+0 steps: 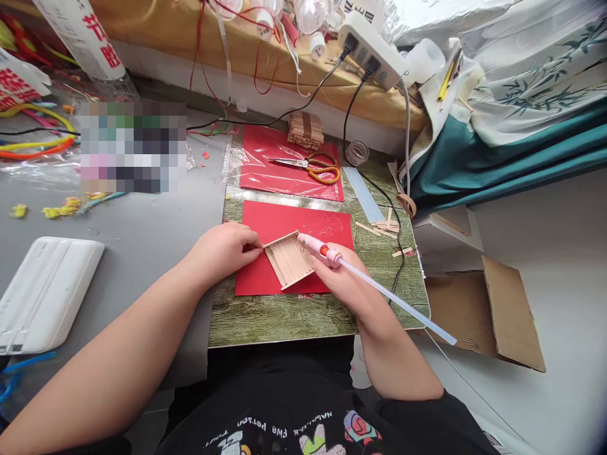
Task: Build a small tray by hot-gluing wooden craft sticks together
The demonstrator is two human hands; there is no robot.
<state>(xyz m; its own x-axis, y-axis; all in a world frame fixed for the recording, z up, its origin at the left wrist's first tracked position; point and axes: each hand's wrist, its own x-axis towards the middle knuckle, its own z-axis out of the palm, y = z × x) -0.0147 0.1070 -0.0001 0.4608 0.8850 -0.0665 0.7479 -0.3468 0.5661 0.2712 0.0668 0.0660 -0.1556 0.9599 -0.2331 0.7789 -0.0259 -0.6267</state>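
A small panel of wooden sticks (289, 260) lies on a red sheet (279, 222) on a wood-patterned board (284, 316). My left hand (222, 249) is closed, its fingertips pinching a thin stick at the panel's upper left edge. My right hand (344, 278) is wrapped round a pink glue gun (318, 248), whose nozzle rests at the panel's top right corner. A long clear glue stick (398, 302) juts out of the gun's back toward the lower right.
Orange-handled scissors (313, 166) lie on a second red sheet in plastic, a stack of wooden sticks (306, 129) behind it. Spare glue sticks (364, 193) and loose wood pieces sit right. A power strip (370, 54), a white case (45, 294), a cardboard box (497, 309).
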